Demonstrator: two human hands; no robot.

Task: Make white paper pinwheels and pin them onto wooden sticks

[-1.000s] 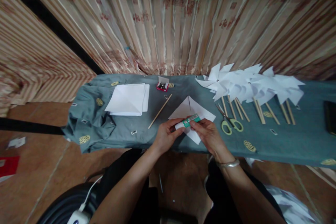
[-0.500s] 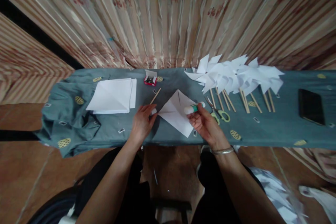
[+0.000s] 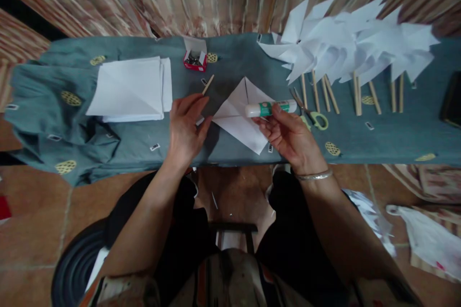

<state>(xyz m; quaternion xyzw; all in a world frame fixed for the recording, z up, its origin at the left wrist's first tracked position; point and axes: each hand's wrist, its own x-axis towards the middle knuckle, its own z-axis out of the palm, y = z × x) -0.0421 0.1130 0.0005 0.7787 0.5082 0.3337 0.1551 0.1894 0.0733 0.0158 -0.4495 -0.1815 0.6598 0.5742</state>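
Note:
My right hand grips a white-and-green glue stick, held sideways above a creased white paper square on the cloth. To the left, my left hand rests low over the table with its thumb and fingers apart. A small white piece, which looks like the glue cap, shows between thumb and fingers, mostly hidden. Just beyond those fingertips lies a thin wooden stick, its near end covered by the hand. Green-handled scissors lie right of the glue stick, close to my right hand.
A stack of white paper sheets lies at left. An open red box of small metal pieces stands at the back. Several paper pinwheels on wooden sticks overlap at back right. A dark phone sits at the right edge.
The camera view has tipped downward, so the table appears higher and nearer. My left thumb and fingers have spread around the small white piece. The glue stick now lies more level over the paper.

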